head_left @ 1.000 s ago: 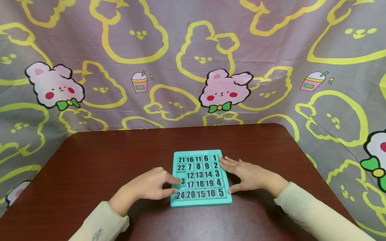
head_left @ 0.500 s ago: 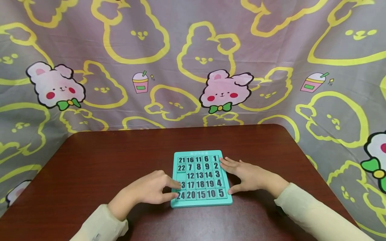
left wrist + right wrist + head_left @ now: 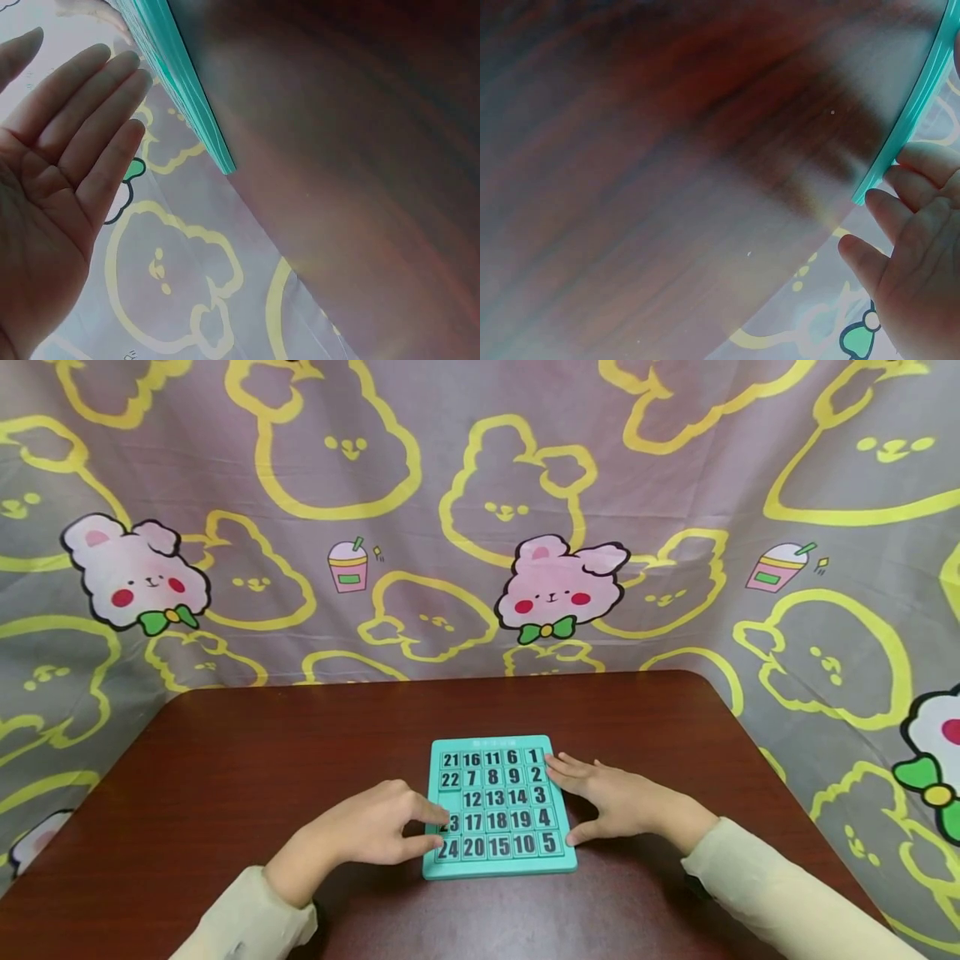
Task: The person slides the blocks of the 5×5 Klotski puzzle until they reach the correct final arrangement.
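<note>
A turquoise number sliding puzzle (image 3: 498, 865) lies on the table, with black-numbered tiles in rows. My left hand (image 3: 375, 823) is at its left side, with the index fingertip on the 23 tile (image 3: 453, 823) and the thumb tip beside the 24 tile (image 3: 448, 849). An empty slot (image 3: 450, 802) shows between the 22 tile (image 3: 450, 780) and the 23 tile. My right hand (image 3: 622, 800) rests against the puzzle's right edge, fingers near the top and thumb lower down. In the left wrist view, the left palm (image 3: 45, 187) has its fingers extended. The right wrist view shows the right fingers (image 3: 889, 214) at the frame edge.
The dark brown wooden table (image 3: 300, 735) extends around the puzzle. Behind it and along both sides hangs a grey-pink curtain (image 3: 420, 468) with yellow bear outlines and rabbit prints.
My left index finger has slid the 23 tile toward me, down against the 24 tile. The slot under the 22 tile now shows fully. My right hand has stayed in place.
</note>
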A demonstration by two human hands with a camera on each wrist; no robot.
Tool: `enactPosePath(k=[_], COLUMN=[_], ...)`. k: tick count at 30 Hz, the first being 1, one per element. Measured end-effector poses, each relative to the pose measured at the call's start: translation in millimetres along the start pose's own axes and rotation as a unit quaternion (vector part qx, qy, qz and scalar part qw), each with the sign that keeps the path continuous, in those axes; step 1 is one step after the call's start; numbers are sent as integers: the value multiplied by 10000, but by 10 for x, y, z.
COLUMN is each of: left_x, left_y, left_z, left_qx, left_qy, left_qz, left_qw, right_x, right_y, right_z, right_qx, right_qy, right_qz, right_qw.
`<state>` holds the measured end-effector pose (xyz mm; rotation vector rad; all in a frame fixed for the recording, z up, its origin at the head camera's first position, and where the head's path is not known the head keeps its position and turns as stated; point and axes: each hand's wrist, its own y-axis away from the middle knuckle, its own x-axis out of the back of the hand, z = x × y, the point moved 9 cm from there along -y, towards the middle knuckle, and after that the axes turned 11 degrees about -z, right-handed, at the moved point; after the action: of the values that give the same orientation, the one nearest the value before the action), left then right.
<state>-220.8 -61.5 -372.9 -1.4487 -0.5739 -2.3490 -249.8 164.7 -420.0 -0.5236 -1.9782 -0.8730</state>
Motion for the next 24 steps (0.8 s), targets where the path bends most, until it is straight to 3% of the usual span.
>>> enactPosePath(k=[15, 24], left_x=[141, 153], left_y=[-165, -273], left_z=[-241, -373], left_qx=[226, 481], left_qy=[84, 185], left_qz=[24, -190], left_qw=[9997, 9985], right_x=[-10, 1], right_y=[-6, 2], right_z=[2, -11], right_qx=[-45, -83], right_qy=[-12, -45], right_qz=[-22, -21], right_qw=[10000, 10000])
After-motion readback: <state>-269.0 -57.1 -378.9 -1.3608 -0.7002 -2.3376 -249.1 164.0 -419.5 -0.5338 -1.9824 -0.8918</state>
